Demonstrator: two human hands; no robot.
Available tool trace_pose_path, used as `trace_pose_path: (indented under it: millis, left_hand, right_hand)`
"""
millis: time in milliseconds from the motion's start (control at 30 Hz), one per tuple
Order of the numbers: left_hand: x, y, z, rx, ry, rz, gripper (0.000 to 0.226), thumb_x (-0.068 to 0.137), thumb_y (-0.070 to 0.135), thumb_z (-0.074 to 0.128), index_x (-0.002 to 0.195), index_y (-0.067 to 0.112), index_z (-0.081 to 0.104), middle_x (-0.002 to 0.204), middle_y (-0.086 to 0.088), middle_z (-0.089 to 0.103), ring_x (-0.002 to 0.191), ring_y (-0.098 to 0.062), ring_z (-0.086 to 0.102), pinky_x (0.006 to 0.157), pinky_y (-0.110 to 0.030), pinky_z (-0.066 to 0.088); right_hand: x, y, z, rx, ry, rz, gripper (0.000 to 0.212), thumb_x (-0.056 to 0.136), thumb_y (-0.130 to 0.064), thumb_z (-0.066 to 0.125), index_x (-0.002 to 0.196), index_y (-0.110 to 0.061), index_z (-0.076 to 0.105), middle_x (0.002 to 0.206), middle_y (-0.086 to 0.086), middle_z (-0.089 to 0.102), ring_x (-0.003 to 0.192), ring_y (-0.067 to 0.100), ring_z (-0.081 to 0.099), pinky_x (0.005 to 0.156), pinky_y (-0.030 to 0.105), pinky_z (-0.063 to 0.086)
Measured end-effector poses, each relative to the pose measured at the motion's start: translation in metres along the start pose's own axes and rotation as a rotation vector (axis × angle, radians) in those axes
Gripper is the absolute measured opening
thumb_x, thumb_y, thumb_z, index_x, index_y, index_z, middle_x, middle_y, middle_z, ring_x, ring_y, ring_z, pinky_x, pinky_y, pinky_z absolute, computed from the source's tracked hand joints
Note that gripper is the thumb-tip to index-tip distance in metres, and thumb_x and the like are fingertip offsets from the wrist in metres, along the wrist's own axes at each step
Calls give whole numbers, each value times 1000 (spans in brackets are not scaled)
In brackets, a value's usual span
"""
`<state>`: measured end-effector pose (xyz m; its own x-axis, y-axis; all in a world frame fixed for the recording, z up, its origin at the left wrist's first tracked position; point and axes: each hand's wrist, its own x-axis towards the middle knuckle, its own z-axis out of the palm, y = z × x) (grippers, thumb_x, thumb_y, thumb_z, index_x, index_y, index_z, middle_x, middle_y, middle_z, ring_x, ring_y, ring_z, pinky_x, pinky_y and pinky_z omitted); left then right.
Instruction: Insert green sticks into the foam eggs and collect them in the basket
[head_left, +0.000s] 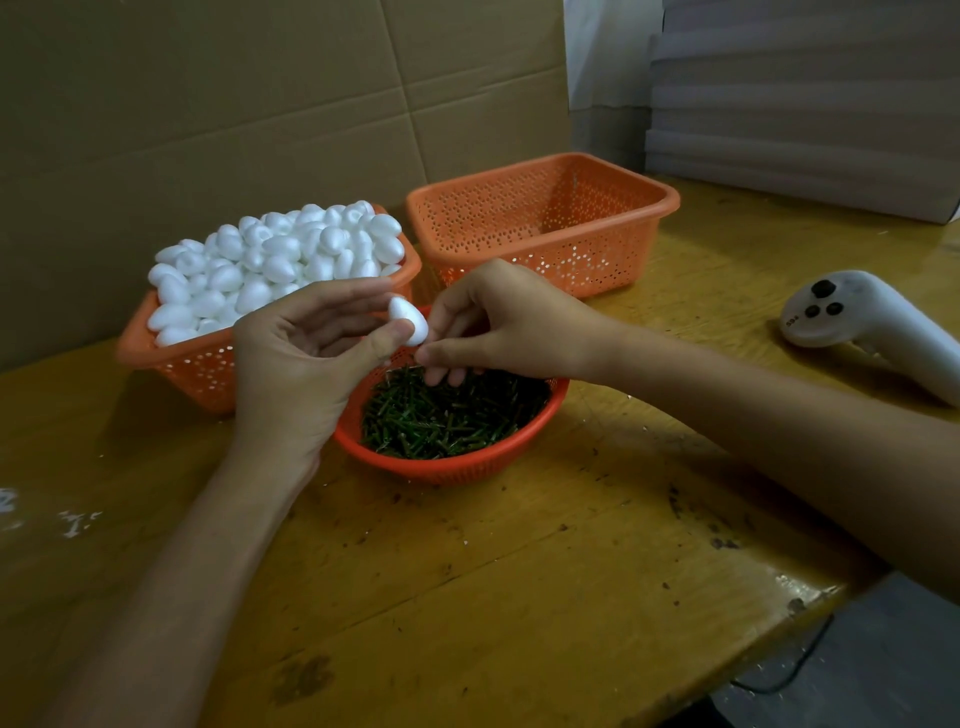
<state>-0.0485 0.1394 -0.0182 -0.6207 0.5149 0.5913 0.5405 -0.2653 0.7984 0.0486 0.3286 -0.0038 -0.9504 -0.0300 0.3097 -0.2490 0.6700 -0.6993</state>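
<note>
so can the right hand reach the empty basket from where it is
Probably yes. The empty basket stands just behind the right hand, its top open, with nothing between them. The left hand holds the egg off to the side.

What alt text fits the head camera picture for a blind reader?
A person's left hand holds a white foam egg above a round orange basket of green sticks, while the right hand touches the egg's end with thumb and forefinger. Behind stand a basket heaped with eggs and a rectangular orange basket.
</note>
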Motion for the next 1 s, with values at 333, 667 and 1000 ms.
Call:
trace_pose_path:
  millis: [333, 667, 1000]
  left_hand:
    - [-1, 1, 1, 22, -22, 13, 25, 79, 8, 88, 99, 19, 78, 94, 4, 82, 87, -14, 79, 76, -21, 60]
    - [-1, 1, 2, 42, -46, 18, 24, 81, 1, 88, 99, 11, 77, 101, -2, 82, 94, -22, 80, 83, -26, 62]
    - [-1, 4, 3, 37, -30, -10, 26, 81, 1, 87, 100, 15, 77, 97, 2, 82, 93, -17, 79, 80, -21, 60]
  right_hand:
    - [-1, -2, -1, -11, 1, -8, 12, 95, -20, 76, 94, -8, 76, 82, -4, 80, 72, 11, 77, 75, 19, 57]
    - [-2, -2, -1, -41, 28, -3, 11, 94, -20, 77, 94, -9, 77, 81, -5, 80, 71, 9, 76, 75, 20, 57]
    - [-2, -3, -1, -41, 5, -5, 11, 94, -21, 76, 93, -10, 78, 81, -6, 80, 72, 8, 76, 77, 18, 56]
